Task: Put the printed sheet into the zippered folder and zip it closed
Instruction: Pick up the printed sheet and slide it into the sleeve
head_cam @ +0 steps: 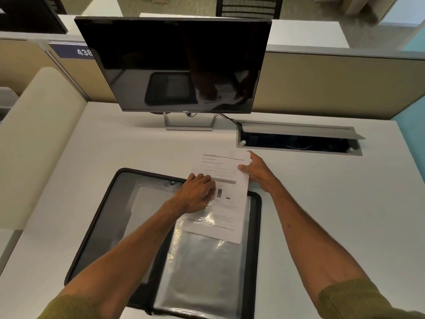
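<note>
A black-edged zippered folder [96, 226] lies open on the white desk, its clear plastic front facing up. A printed sheet [226, 180] with a table and text is partway into the folder at its far right; its lower half shows under the clear plastic, its upper half sticks out onto the desk. My left hand [196, 194] lies on the folder's top edge and the sheet with fingers curled at the plastic. My right hand [257, 172] pinches the sheet's upper right edge between thumb and fingers.
A dark monitor [172, 63] on a metal stand [189, 124] stands at the back of the desk [322, 215]. An open cable hatch [299, 143] is sunk into the desk at the back right. Beige partitions [333, 84] wall the desk.
</note>
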The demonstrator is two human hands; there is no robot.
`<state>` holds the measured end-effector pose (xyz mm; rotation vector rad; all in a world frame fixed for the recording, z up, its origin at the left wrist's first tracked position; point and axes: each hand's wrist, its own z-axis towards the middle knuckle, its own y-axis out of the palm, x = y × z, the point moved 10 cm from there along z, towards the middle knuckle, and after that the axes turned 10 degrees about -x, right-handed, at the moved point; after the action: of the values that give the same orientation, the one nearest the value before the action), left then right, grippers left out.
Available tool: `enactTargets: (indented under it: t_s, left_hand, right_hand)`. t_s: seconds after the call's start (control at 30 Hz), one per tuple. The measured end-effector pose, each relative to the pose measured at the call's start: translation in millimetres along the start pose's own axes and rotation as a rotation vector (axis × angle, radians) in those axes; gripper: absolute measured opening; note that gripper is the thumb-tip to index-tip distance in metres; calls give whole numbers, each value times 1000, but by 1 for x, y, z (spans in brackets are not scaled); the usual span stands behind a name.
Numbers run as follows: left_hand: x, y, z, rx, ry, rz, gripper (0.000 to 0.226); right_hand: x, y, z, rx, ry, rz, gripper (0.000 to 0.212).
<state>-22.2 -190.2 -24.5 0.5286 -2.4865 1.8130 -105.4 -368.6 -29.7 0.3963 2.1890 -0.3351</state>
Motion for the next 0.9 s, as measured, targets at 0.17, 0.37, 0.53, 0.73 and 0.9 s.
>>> enactTargets:
  t_s: [0.17,0.37,0.53,0.73,0.9]
  left_hand:
    - [-1,2,1,-7,-16,-7,25]
    - [-4,0,0,2,-11,-22,25]
    - [-7,-3,0,8,-17,-47,22]
    - [-9,-7,1,2,-38,-55,20]
    - [-5,-12,-6,38,-78,-3,25]
  right_hand:
    - [9,7,-1,-131,53,-115,50]
    - [-29,-2,6,122,-124,-349,25]
    - [-38,10,17,123,-105,-454,27]
    - [-28,25,8,-49,-92,-433,28]
    - [-17,39,-8,-140,-59,-502,25]
